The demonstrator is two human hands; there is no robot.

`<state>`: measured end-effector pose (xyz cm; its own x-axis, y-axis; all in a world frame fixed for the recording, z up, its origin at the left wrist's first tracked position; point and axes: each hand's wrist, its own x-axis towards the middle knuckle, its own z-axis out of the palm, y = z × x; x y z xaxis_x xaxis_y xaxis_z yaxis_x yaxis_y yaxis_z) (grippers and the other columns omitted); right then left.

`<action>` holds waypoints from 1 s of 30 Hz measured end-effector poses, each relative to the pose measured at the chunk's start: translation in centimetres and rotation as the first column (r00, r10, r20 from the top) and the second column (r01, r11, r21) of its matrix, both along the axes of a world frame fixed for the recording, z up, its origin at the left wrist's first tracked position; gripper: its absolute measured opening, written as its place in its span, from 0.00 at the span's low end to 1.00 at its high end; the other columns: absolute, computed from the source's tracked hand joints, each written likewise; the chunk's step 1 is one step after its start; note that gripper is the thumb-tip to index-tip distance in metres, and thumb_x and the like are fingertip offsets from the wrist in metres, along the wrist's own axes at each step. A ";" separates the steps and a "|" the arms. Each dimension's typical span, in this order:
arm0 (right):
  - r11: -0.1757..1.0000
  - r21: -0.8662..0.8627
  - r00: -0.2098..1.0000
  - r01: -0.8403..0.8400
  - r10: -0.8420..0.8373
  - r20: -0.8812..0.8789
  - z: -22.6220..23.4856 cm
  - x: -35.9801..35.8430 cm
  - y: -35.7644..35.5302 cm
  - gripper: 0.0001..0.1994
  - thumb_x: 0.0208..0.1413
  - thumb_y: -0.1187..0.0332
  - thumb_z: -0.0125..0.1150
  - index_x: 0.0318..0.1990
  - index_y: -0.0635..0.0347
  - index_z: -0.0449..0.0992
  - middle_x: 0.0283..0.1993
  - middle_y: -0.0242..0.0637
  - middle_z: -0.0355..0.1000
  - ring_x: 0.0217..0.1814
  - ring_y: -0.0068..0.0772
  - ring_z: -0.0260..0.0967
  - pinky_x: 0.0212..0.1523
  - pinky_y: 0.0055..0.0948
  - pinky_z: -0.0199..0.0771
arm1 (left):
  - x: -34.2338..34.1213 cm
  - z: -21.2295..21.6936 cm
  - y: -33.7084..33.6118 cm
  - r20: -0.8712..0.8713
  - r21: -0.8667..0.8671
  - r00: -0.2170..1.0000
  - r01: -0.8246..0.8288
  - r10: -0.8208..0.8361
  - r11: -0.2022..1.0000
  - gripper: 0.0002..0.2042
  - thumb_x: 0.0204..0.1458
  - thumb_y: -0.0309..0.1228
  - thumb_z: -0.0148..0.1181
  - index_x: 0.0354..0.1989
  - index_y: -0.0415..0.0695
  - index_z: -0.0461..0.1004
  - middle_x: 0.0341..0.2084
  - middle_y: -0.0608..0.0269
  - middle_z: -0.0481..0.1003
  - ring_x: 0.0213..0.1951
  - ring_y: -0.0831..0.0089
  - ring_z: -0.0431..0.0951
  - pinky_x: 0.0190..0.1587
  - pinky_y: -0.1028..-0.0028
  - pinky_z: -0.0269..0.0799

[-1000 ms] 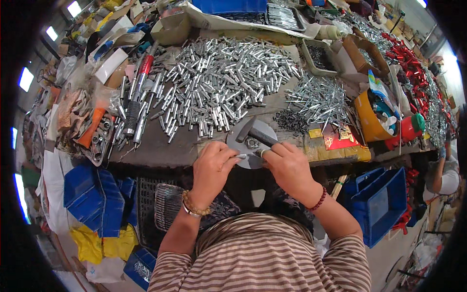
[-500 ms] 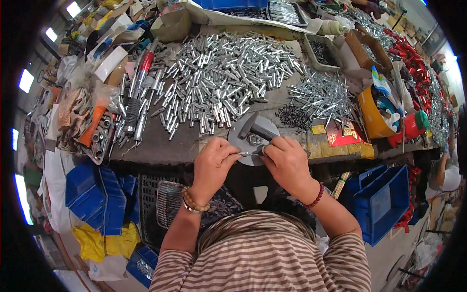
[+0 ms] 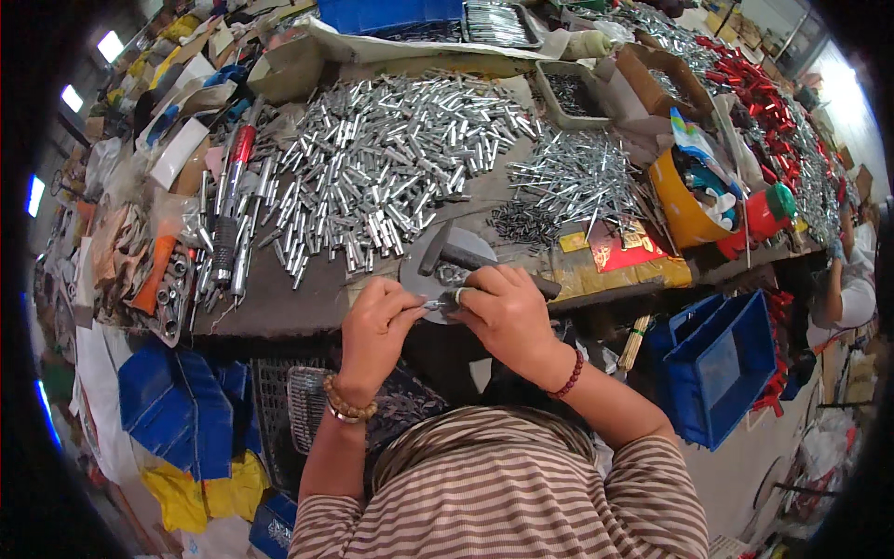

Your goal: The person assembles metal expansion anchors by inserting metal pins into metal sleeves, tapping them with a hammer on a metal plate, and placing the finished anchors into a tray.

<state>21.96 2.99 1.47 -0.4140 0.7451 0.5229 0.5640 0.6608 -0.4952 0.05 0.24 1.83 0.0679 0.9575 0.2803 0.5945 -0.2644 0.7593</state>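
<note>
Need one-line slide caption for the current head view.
Left hand and right hand meet at a small metal part near a hammer and a heap of metal pieces.

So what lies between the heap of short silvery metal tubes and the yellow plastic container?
In the head view, a loose pile of thin silvery metal rods lies between heap and container.

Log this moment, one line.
left hand: pinching small metal part; right hand: at same part; hammer: head over grey disc; metal tubes: heaped beyond
</note>
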 end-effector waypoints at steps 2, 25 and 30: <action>0.999 0.022 0.999 0.041 -0.041 -0.023 0.8 1.2 -0.1 0.11 0.44 0.72 0.77 0.33 0.57 0.79 0.38 0.35 0.73 0.43 0.43 0.73 0.44 0.41 0.71 | 0.0 0.0 0.1 0.005 0.002 1.000 0.011 -0.011 1.000 0.05 0.52 0.23 0.71 0.38 0.43 0.85 0.33 0.63 0.74 0.32 0.67 0.77 0.36 0.69 0.72; 0.971 0.067 0.895 0.230 -0.238 0.377 1.5 7.5 5.9 0.10 0.47 0.71 0.71 0.37 0.58 0.76 0.36 0.40 0.73 0.44 0.48 0.75 0.44 0.44 0.78 | -0.3 -0.6 0.0 0.001 0.043 1.000 0.023 -0.023 0.999 0.06 0.52 0.20 0.71 0.38 0.39 0.84 0.34 0.60 0.76 0.37 0.66 0.79 0.39 0.70 0.74; 0.990 0.006 0.969 0.140 -0.138 0.204 3.1 5.0 4.7 0.09 0.50 0.75 0.68 0.39 0.57 0.76 0.35 0.41 0.73 0.41 0.49 0.76 0.41 0.46 0.77 | -0.3 -0.5 -0.1 -0.080 0.107 0.996 0.037 -0.028 0.994 0.06 0.51 0.23 0.71 0.38 0.42 0.84 0.34 0.59 0.75 0.37 0.62 0.79 0.39 0.67 0.75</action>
<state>26.91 7.73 4.55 -0.4028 0.8069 0.4320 0.7394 0.5651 -0.3660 -0.28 0.15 1.32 0.1242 0.9189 0.3745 0.6405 -0.3625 0.6770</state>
